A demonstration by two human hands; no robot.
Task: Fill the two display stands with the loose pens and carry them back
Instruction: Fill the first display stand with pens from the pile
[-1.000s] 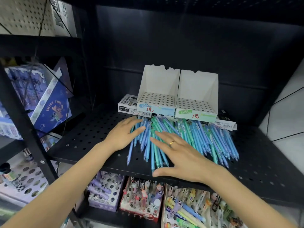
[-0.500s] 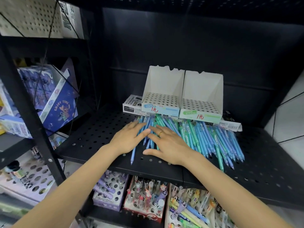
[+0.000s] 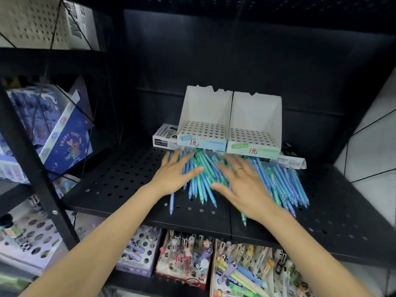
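Hands [image 3: 211, 179] flat on blue-green pens [image 3: 282, 181] (loose, fanned); stands [image 3: 230, 123] empty.

A stationery shop: black perforated shelves [image 3: 120, 176] hold price-marked display stands [image 3: 202, 133] and boxed pens [image 3: 184, 260].

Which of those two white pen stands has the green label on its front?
The right-hand stand, the one farther from the permanent marker box. Its front strip is green; the left stand beside it carries a blue strip. Both are empty.
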